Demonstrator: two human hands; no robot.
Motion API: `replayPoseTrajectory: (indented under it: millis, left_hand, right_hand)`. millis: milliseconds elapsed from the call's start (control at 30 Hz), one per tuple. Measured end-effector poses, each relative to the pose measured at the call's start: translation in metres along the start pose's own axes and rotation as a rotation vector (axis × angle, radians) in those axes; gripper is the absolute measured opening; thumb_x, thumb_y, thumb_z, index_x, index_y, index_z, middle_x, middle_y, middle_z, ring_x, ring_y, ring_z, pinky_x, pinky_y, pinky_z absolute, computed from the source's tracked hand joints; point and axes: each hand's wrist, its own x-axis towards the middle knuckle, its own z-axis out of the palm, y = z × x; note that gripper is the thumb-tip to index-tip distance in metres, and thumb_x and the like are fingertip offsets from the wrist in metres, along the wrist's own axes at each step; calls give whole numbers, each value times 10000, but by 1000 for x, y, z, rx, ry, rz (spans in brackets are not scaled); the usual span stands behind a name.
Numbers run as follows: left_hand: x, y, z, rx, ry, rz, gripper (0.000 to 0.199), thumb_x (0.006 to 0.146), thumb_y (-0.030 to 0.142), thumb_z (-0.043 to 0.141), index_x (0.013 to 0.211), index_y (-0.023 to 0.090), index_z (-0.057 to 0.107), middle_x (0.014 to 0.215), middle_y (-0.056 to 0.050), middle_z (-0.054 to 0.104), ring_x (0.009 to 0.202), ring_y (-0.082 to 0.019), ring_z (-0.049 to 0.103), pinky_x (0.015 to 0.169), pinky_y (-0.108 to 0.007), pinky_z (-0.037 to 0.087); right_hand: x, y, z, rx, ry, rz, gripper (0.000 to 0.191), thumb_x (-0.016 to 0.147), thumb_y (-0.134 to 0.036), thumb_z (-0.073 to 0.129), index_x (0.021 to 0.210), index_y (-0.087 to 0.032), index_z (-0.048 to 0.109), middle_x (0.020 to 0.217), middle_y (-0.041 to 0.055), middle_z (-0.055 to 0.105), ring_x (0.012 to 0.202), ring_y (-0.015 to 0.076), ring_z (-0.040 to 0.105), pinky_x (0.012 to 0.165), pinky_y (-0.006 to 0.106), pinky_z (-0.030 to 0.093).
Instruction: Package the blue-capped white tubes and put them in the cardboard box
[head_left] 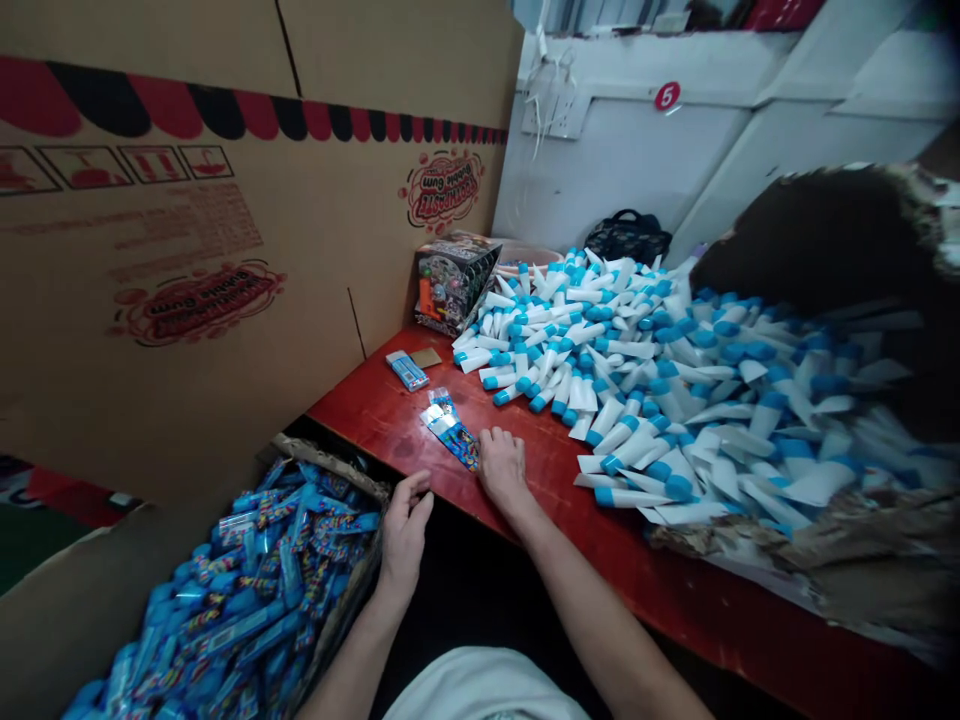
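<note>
White shirt at the bottom of the view, both bare forearms reaching out past it. Left hand is relaxed, fingers loosely curled, holding nothing, just beside the rim of a brown cardboard box packed with blue printed tube-shaped gum packets. Right hand lies on a glossy red wooden counter, also released and empty, its fingertips right next to a shiny blue printed packet; can't tell if they touch. That packet lies flat on the counter, between the hands. Beyond it, a big heap of loose white tubes with blue caps spreads over the counter to the right. Small blue box and tan card lie near the tall brown cardboard carton with red print along the counter's left side. Patterned display box stands at the far end of the counter, black bag behind the heap. Dark shape at right is too unclear to tell.
</note>
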Motion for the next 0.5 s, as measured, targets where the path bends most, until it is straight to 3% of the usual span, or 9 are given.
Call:
replayPoseTrajectory:
  millis: [167,300,400,500]
  left_hand:
    - [11,6,26,-69,-79,-55,296,743,307,668,1015,191,659,994,-75,664,849,-182,614,705,-247,469]
    - [23,9,55,-216,-235,-220,359,732,390,670,1004,163,613,835,-47,655,642,-152,600,490,-218,421]
    - [24,6,78,-325,-297,-250,307,694,395,699,846,143,612,688,-8,626,535,-120,551,465,-213,402]
    - [18,-1,97,-400,-310,-253,281,673,372,724,782,145,601,639,16,600,517,-103,531,490,-213,412]
  right_hand:
    - [-11,7,-5,194,161,5,207,964,-267,420,906,-180,599,918,67,618,880,197,522,786,310,302]
    - [-35,14,-16,382,269,-145,203,954,-250,424,864,-188,595,907,54,632,909,192,533,861,326,310]
    - [-50,25,-24,616,258,-97,175,924,-302,459,893,-187,587,896,47,637,866,188,556,827,315,357]
    - [-60,40,-27,946,97,69,208,870,-378,499,835,-188,576,773,4,622,709,158,558,664,256,401]
